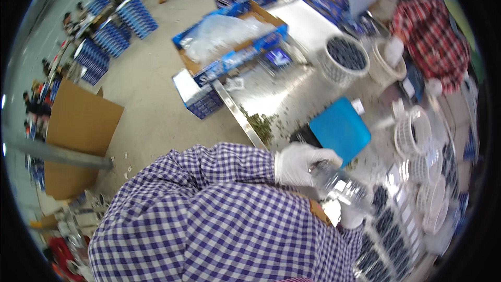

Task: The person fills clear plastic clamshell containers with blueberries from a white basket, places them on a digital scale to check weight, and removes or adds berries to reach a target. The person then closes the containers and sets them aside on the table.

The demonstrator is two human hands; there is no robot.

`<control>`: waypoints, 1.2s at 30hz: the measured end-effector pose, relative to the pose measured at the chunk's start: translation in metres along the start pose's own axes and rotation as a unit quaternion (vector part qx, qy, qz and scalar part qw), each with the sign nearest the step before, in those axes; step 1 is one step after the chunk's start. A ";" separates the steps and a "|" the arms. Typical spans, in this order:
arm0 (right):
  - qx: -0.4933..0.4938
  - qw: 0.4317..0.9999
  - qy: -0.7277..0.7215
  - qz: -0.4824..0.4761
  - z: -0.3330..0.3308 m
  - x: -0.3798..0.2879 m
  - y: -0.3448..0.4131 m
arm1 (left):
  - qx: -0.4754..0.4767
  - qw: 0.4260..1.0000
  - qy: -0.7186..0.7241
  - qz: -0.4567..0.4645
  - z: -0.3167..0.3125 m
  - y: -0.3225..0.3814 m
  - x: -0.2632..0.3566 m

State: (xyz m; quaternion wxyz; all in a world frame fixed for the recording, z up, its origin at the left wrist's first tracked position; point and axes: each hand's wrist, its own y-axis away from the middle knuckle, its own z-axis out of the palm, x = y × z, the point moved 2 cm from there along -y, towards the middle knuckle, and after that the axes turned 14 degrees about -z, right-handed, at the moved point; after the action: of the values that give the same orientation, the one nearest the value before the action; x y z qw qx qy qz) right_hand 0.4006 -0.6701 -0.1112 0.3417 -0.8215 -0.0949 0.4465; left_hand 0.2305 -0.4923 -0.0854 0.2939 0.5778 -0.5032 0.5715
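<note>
My left hand (299,165), in a white glove, grips one end of a clear plastic clamshell container (342,188). At the far end of the container is my right hand (351,217), also gloved; its fingers are mostly hidden behind the plastic and blurred. No contents can be made out in the container. Just beyond my left hand, a device with a flat blue top (339,129) and a black part stands on the metal table (289,90). Filled clear containers of dark berries (385,223) lie in rows beside my right hand.
White baskets (344,62) stand on the table, one full of dark berries; more baskets (413,131) are at right. Leafy debris (260,127) lies by the metal edge. Blue cartons (235,43) hold plastic bags. A co-worker in a red plaid shirt (432,43) reaches into a basket.
</note>
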 end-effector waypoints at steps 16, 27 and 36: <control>0.176 0.853 -0.335 0.360 0.183 0.067 -0.166 | -0.003 0.824 0.265 -0.501 -0.196 -0.004 -0.072; 0.233 0.859 -0.183 0.417 0.301 0.205 -0.306 | 0.249 0.737 0.346 -0.524 -0.328 -0.073 -0.162; 0.179 0.882 -0.173 0.399 0.289 0.186 -0.280 | 0.116 0.779 0.466 -0.404 -0.356 -0.092 -0.219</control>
State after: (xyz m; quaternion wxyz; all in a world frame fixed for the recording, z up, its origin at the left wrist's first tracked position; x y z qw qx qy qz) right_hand 0.3203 -0.2376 -0.1610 0.2541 -0.6240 0.2653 0.6897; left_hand 0.2201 -0.0830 -0.2112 0.6273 0.4213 0.0448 0.6534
